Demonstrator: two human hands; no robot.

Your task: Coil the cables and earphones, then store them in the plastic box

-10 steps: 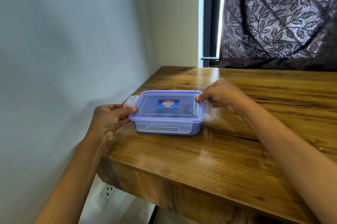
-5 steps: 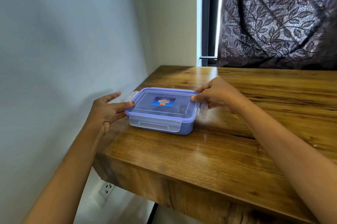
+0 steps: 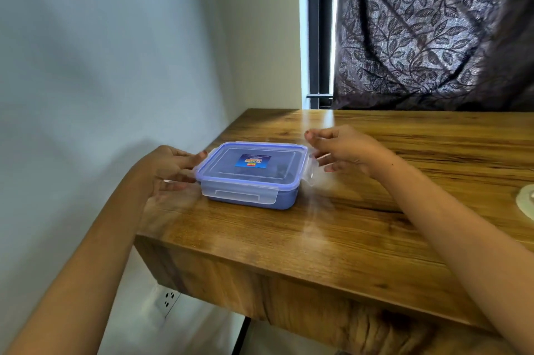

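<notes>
A blue-rimmed plastic box with its clear lid on stands near the left end of the wooden table. Dark shapes show dimly through the lid; I cannot tell what they are. A blue sticker sits on the lid. My left hand lies at the box's left side, fingers fairly straight, fingertips touching its left edge. My right hand hovers just off the right side with fingers spread and relaxed, next to the raised right latch flap. The front latch is down.
A grey wall runs close along the table's left edge. A dark leaf-patterned curtain hangs behind the table. A pale round object shows at the right edge. A wall socket sits below the table.
My right hand has let go of the lid's right corner and opened, lifting slightly away. My left hand's fingers have straightened against the box's left side. The view shifted a little.
</notes>
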